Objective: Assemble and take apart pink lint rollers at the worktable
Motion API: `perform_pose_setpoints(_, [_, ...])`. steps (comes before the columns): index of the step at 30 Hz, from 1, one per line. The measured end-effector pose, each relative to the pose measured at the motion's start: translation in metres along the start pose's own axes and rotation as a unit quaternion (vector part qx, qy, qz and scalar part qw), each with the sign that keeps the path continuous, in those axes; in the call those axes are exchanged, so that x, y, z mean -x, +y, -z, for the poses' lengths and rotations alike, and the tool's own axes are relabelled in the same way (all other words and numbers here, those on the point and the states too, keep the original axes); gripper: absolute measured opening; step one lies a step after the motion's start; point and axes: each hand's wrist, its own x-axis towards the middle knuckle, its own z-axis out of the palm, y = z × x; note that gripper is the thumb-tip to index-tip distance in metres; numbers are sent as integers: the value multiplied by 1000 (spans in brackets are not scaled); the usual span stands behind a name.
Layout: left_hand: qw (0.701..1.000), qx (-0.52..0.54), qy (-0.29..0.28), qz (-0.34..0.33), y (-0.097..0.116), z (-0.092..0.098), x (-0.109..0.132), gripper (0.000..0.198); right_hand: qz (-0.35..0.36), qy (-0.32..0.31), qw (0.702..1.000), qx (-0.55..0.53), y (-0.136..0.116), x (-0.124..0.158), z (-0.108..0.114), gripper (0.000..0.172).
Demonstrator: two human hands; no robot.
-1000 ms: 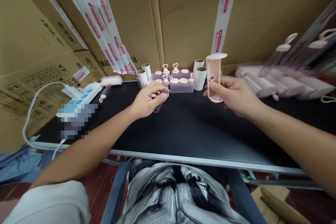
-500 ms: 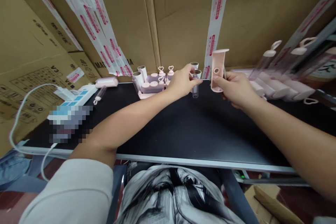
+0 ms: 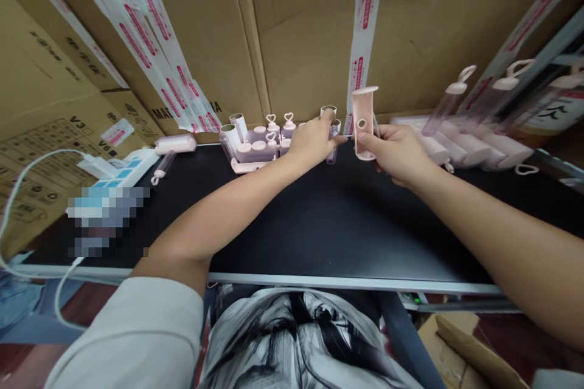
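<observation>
While our right hand [image 3: 395, 149] grips a pink holder [image 3: 365, 123] upright, our left hand [image 3: 314, 140] pinches a clear tube [image 3: 333, 144] just beside that holder.

Both forearms are seen bare from the wrist back, and no rings, watch or bracelets are visible on the left hand [image 3: 314, 140] or the right hand [image 3: 396, 152]. A short, plain, pale off-white sleeve [image 3: 132, 340] is worn on the left upper arm, its hem ending above the elbow; no markings are noted on it. Across the lap, a garment [image 3: 296, 340] printed in black, grey and white with broad brush-like strokes is observed, creased in soft folds.
</observation>
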Motion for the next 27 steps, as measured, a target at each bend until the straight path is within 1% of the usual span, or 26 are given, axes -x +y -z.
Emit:
perform_pose_setpoints(8, [1000, -18, -19, 2, 0, 9, 9, 58, -7, -5, 1000, -1, 1, 1, -3, 36])
perform_pose_setpoints(10, [1000, -5, 0, 0, -3, 14, 17, 57, -5, -7, 1000, 3, -2, 1, -1, 36])
perform_pose_setpoints(12, [999, 12, 37, -10, -8, 21, 30, 53, 5, -14, 1000, 13, -6, 1, 3, 36])
perform_pose_setpoints(14, [996, 27, 81, -39, -16, 31, 48, 51, 11, -48, 998, 41, -8, 1, 9, 35])
perform_pose_setpoints(15, [993, 31, 97, -62, -20, 37, 58, 54, 7, -87, 994, 66, -9, 2, 12, 36])
perform_pose_setpoints(16, [990, 32, 103, -92, -25, 43, 68, 60, -2, -140, 986, 95, -9, 3, 14, 36])
perform_pose_setpoints(17, [987, 26, 95, -126, -29, 50, 78, 65, -10, -199, 972, 128, -9, 4, 14, 37])
perform_pose_setpoints(18, [983, 12, 69, -168, -33, 56, 87, 68, -16, -256, 953, 162, -8, 6, 13, 38])
perform_pose_setpoints(19, [977, -12, 28, -211, -36, 62, 95, 68, -17, -303, 933, 194, -8, 8, 10, 39])
perform_pose_setpoints(20, [967, -42, -20, -251, -38, 66, 102, 64, -14, -333, 916, 221, -9, 11, 7, 40])
perform_pose_setpoints(22, [942, -101, -93, -307, -42, 72, 113, 47, 1, -353, 898, 263, -9, 16, -4, 39])
perform_pose_setpoints(23, [933, -122, -111, -320, -44, 73, 116, 37, 7, -353, 895, 273, -9, 18, -9, 39])
perform_pose_setpoints(24, [929, -136, -117, -324, -46, 72, 119, 30, 12, -349, 897, 272, -9, 20, -13, 37])
perform_pose_setpoints(25, [928, -142, -116, -324, -48, 72, 120, 28, 16, -343, 902, 263, -8, 21, -17, 36])
perform_pose_setpoints(27, [931, -137, -116, -318, -54, 70, 121, 27, 26, -324, 918, 228, -4, 20, -22, 36])
